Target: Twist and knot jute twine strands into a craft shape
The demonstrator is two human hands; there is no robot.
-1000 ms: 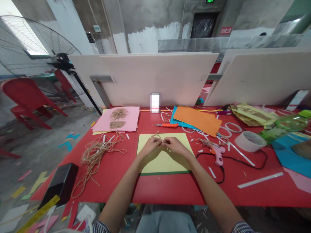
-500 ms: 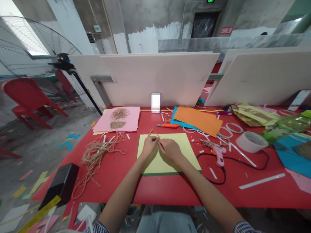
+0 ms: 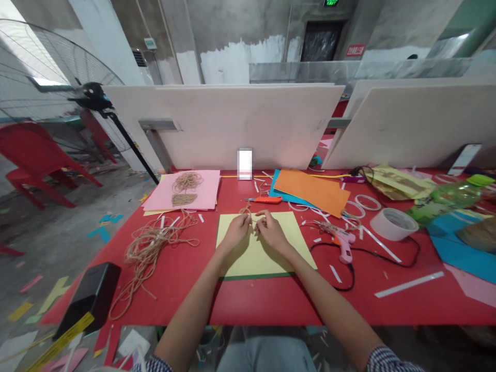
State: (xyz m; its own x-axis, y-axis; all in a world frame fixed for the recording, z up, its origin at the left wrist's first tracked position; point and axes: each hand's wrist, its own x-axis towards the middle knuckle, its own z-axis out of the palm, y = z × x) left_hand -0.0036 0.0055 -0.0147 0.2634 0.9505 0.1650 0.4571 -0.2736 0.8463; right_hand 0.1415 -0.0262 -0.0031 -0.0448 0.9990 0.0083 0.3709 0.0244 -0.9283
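Fingers (image 3: pixel 245 220) of the left hand (image 3: pixel 234 232) pinch a piece of twine (image 3: pixel 245 209) over the yellow sheet (image 3: pixel 267 261), those of the right hand (image 3: pixel 274 235) curl partly open beside it, any grip unclear, and both forearms (image 3: pixel 197 305) converge forward across the red table (image 3: pixel 267 305).

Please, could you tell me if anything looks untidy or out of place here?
Yes. Left of the yellow sheet, loose twine lies in a tangle, unlike the neat bundle on the pink paper. White strips are scattered around the pink glue gun, and paper scraps litter the floor. I see no spill.
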